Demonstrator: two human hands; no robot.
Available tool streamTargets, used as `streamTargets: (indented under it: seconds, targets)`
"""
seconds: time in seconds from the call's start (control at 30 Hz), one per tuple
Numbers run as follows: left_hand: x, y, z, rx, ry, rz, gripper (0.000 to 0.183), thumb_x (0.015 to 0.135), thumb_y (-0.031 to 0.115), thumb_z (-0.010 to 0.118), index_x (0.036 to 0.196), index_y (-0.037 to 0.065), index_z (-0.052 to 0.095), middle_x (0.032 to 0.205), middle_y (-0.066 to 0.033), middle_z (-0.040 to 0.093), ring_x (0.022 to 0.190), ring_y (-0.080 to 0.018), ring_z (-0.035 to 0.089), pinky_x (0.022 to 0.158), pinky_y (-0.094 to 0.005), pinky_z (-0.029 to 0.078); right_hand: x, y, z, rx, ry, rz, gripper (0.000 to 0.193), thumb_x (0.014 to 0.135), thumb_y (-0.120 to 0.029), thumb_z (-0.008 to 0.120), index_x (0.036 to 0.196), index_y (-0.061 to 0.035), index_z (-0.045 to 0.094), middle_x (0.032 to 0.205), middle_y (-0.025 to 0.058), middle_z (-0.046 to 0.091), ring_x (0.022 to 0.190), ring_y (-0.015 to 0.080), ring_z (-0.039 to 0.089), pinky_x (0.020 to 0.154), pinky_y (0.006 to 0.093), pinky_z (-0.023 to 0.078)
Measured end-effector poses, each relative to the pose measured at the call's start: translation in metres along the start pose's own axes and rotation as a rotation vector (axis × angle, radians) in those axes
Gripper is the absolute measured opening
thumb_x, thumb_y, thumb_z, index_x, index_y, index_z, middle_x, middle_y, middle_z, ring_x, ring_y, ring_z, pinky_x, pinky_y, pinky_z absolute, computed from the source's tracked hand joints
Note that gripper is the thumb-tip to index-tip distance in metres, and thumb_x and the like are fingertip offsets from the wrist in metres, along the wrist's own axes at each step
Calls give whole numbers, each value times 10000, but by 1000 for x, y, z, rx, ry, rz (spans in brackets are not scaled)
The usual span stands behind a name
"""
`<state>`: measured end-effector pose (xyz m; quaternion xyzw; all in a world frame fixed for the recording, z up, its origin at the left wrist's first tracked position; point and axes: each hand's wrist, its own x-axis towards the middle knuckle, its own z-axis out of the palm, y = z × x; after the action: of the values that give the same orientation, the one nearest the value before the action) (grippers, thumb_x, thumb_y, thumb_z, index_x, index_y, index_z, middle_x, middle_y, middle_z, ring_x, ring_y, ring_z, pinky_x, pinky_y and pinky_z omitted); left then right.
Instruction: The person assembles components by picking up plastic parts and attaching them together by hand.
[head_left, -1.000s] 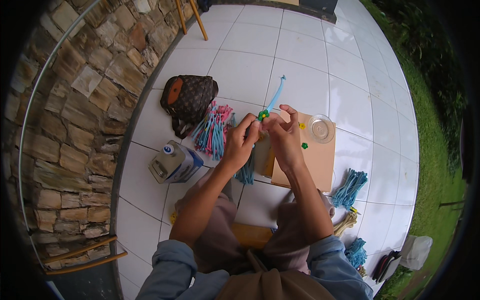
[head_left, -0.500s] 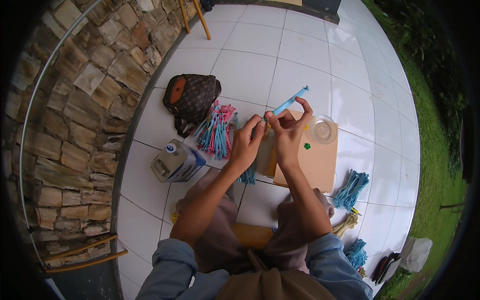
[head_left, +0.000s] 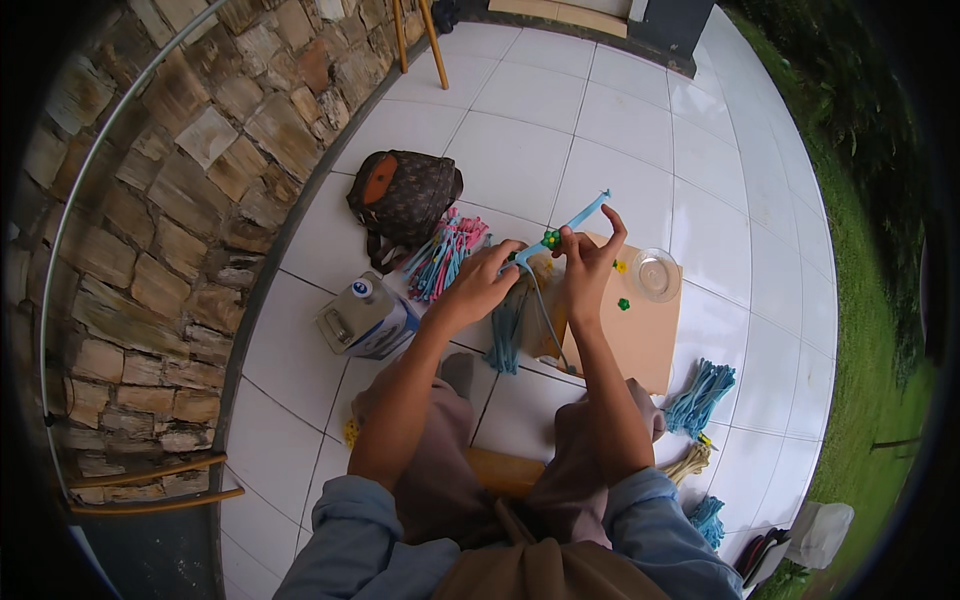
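Both my hands hold a light-blue fabric band [head_left: 585, 213] with a knotted far end, above a tan board [head_left: 648, 345]. My left hand [head_left: 478, 288] pinches its lower part. My right hand [head_left: 590, 265] closes thumb and fingers on it beside a green flower [head_left: 551, 240], its index finger stretched up. Whether the flower is attached cannot be told. A thin grey-blue strand [head_left: 546, 312] hangs below the band toward the board's near side. On the board lie another green flower [head_left: 624, 304], a yellow flower [head_left: 621, 266] and a clear round dish [head_left: 655, 275].
Left of my hands are pink and blue bands [head_left: 447, 255], a brown backpack [head_left: 405, 195] and a jerrycan [head_left: 368, 318]. Blue bands [head_left: 504, 335] lie beside the board. Further bundles [head_left: 702, 398] lie at right. A stone wall [head_left: 170, 250] borders the left.
A green flower now shows on the band by my right fingers, and the thin strand has come into sight. My hands have moved slightly down and further apart. The whole view has shifted a little.
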<state>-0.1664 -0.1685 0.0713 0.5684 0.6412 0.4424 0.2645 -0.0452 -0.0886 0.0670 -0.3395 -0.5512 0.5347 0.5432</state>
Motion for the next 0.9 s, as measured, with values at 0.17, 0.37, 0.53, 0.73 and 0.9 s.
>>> streamTargets:
  seconds: [0.17, 0.37, 0.53, 0.73, 0.9]
  targets:
    - [-9, -24, -17, 467, 58, 6, 367, 826, 5, 445, 1163, 141, 492, 942, -146, 498, 885, -280, 512, 778, -359, 431, 7, 56, -34, -830, -153, 200, 569, 789, -125, 599, 1221, -32, 239, 587, 133, 589, 543, 288, 590, 602, 342, 472]
    - [-8, -49, -42, 367, 176, 72, 399, 723, 21, 615, 1094, 147, 539, 783, -104, 525, 743, -249, 546, 678, -348, 456, -3, 65, -12, -731, -650, -126, 804, 652, -132, 723, 1284, -31, 237, 1157, 231, 467, 1082, 364, 450, 909, 400, 378]
    - [-5, -70, -56, 114, 227, 25, 334, 664, 79, 715, 953, 78, 548, 735, -60, 561, 613, -142, 562, 543, -276, 469, -24, 97, 57, -372, -801, -113, 918, 600, -161, 768, 1316, -31, 208, 1295, 195, 320, 1201, 347, 309, 994, 392, 285]
    - [28, -143, -55, 39, 260, -47, 296, 701, 63, 683, 955, 74, 531, 695, -79, 580, 644, -161, 604, 564, -273, 471, -38, 180, 99, -266, -499, 42, 548, 750, -119, 653, 1206, -31, 361, 1086, 174, 504, 999, 292, 525, 829, 350, 426]
    - [45, -229, -46, 226, 242, -148, 331, 746, 44, 618, 1054, 115, 521, 685, -121, 579, 663, -225, 618, 592, -318, 469, -35, 247, 117, -315, -579, 285, 554, 765, -80, 616, 1237, -57, 325, 1055, 173, 520, 959, 278, 540, 811, 340, 424]
